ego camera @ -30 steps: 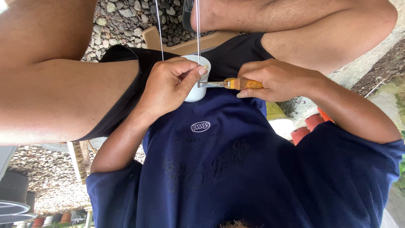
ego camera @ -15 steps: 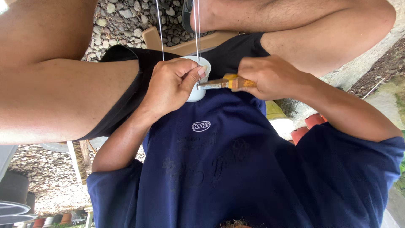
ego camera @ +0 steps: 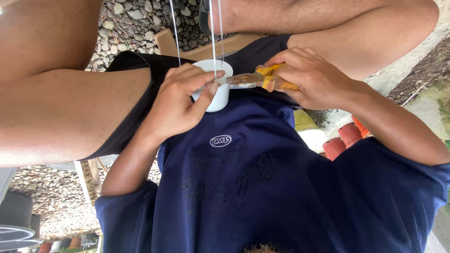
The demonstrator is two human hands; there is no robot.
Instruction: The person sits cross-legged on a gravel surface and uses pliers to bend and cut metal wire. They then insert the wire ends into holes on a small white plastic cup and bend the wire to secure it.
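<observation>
My left hand [ego camera: 180, 105] grips a small white plastic cup [ego camera: 216, 96] in front of my navy shirt [ego camera: 262, 187], with the thumb and forefinger pinching its rim. Thin white strings [ego camera: 213, 33] run from the cup's rim toward the top of the view. My right hand [ego camera: 311, 79] is wrapped around pliers with orange and yellow handles [ego camera: 265, 79]. The metal jaws point left and meet the cup's rim beside my left fingertips. My bare knees frame the hands on both sides.
Grey gravel ground [ego camera: 140, 23] lies beyond my legs. A pale wooden board [ego camera: 187, 47] rests on it under the cup. Terracotta pots [ego camera: 342, 145] and a yellow and white container [ego camera: 309, 131] stand at the right. A dark sandal [ego camera: 204, 18] shows at the top.
My right hand has tilted and raised the pliers a little, bringing the jaws onto the cup's rim. My left hand keeps hold of the cup in nearly the same place.
</observation>
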